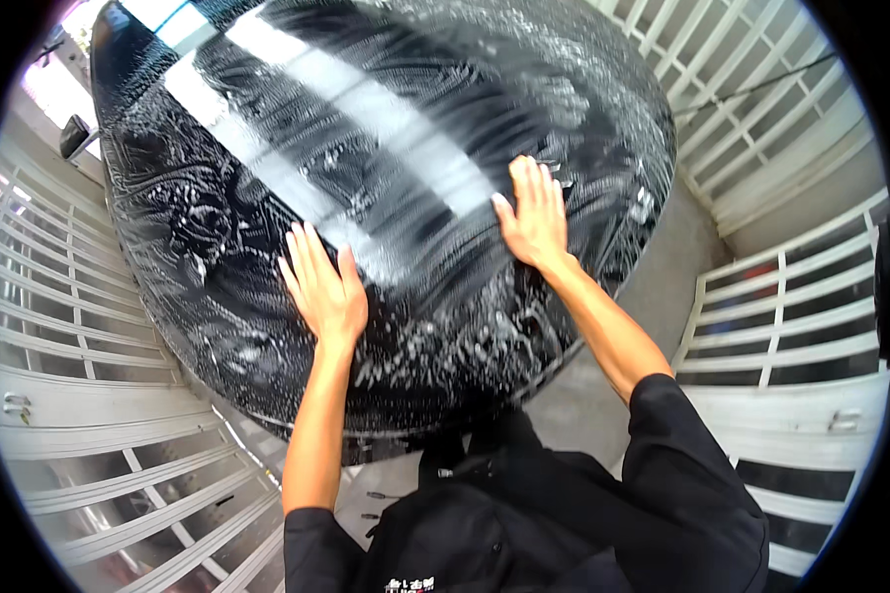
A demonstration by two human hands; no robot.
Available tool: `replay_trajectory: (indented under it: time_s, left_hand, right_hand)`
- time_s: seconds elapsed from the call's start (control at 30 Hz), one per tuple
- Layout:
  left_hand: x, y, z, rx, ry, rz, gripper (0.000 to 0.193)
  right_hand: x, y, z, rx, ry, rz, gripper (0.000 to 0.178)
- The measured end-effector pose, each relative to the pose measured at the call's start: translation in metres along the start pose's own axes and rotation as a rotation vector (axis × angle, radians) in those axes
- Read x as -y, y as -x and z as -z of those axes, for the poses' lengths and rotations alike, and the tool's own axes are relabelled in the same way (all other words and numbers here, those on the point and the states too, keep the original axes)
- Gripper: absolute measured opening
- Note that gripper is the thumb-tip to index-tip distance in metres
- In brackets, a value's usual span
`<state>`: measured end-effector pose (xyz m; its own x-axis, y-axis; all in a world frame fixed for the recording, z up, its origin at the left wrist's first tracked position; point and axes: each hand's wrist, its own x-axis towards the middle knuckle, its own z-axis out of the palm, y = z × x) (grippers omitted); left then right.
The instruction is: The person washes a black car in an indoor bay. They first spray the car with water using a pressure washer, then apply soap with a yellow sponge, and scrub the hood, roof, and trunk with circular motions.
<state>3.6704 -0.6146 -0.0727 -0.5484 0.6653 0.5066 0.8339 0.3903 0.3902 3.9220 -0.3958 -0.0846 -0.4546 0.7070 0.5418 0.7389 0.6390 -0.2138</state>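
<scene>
The black hood of a car (346, 168) fills the middle of the view, streaked and spotted with white foam. My left hand (328, 289) lies flat on it left of centre, fingers pointing away from me and the thumb apart. Farther right and a little farther off, my right hand (536, 217) also rests palm down on the wet surface, fingers stretched out. No tool or cloth shows in either hand; what lies under the palms is hidden. Bright reflections cross the hood between and beyond my hands.
White slatted metal gates (69, 267) stand close along the left, and more white barred gates (781, 316) line the right. A dark side mirror (73, 136) juts out at the far left. Grey floor (677, 267) shows beside the car. The hood's rounded front edge is right before my body.
</scene>
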Motion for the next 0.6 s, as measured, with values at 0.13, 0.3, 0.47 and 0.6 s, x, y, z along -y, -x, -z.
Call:
replay_trajectory:
  time_s: [0.13, 0.3, 0.47, 0.6]
  left_hand:
    - [0.023, 0.006, 0.003, 0.032, 0.073, 0.057, 0.070]
    - [0.020, 0.014, 0.011, 0.060, 0.016, -0.007, 0.066]
    - [0.021, 0.010, 0.009, 0.013, 0.088, 0.012, 0.064]
    - [0.009, 0.025, 0.020, 0.082, 0.207, 0.108, 0.061]
  right_hand:
    - [0.175, 0.057, 0.069, 0.586, -0.198, 0.305, 0.070]
    - [0.083, 0.045, 0.070, 0.452, -0.200, 0.145, 0.072]
    - [0.091, 0.022, 0.015, 0.060, -0.078, 0.133, 0.075]
    - [0.187, 0.035, 0.000, 0.173, -0.494, 0.476, 0.072]
